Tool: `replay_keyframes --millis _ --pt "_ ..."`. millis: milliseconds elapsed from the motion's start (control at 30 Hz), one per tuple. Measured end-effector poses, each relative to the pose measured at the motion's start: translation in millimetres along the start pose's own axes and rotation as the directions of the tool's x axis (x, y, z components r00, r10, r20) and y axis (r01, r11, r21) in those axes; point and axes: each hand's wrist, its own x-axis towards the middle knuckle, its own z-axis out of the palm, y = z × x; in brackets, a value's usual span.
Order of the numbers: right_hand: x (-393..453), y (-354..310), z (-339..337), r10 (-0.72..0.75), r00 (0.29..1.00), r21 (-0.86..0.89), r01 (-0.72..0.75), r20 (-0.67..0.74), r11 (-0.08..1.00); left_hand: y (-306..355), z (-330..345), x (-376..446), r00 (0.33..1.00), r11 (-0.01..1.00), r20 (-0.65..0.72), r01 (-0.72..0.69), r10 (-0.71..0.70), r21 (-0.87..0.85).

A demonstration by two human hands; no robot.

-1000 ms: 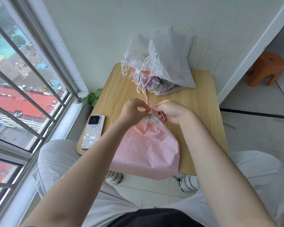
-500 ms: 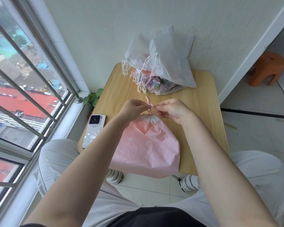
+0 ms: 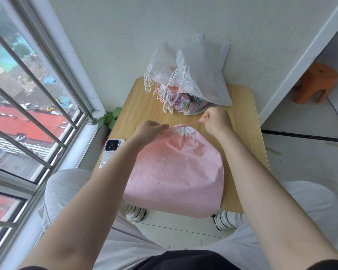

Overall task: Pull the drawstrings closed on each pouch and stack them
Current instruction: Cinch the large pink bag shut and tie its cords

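A pink pouch [image 3: 176, 172] lies on the small wooden table [image 3: 242, 137], its lower edge hanging over the near side. Its mouth [image 3: 183, 130] is gathered into tight pleats. My right hand [image 3: 216, 119] pinches the pink drawstring [image 3: 193, 123] and holds it taut to the right of the mouth. My left hand [image 3: 148, 131] grips the pouch's left string end at the mouth. At the back of the table sits a pile of pouches: white ones [image 3: 201, 75] on top of a cartoon-print one [image 3: 183, 102], with their cords dangling to the left.
A phone [image 3: 110, 149] lies on the table's left edge under my left forearm. A barred window [image 3: 27, 94] runs along the left, a small plant [image 3: 110, 117] sits in the corner, and an orange stool [image 3: 316, 82] stands at the right. My knees flank the table.
My hands were together at the pouch mouth; now they have drawn apart, the right one pulling the drawstring to the right, and the mouth is cinched tighter.
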Motion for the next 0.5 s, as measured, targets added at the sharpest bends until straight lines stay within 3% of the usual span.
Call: replay_keyframes --millis 167,333,500 --pt "27 -38 -26 -0.059 0.995 -0.086 0.052 -0.075 0.995 17 4 2 0.991 0.994 0.083 -0.1 0.104 -0.042" --pt "44 -85 -37 -0.098 0.987 0.249 0.127 -0.128 0.96 45 1 12 0.983 0.925 -0.122 -0.17 0.136 -0.34" --pt "35 -88 -38 -0.188 0.96 0.221 0.233 -0.208 0.947 52 -5 22 0.962 0.928 -0.185 -0.247 0.2 -0.278"
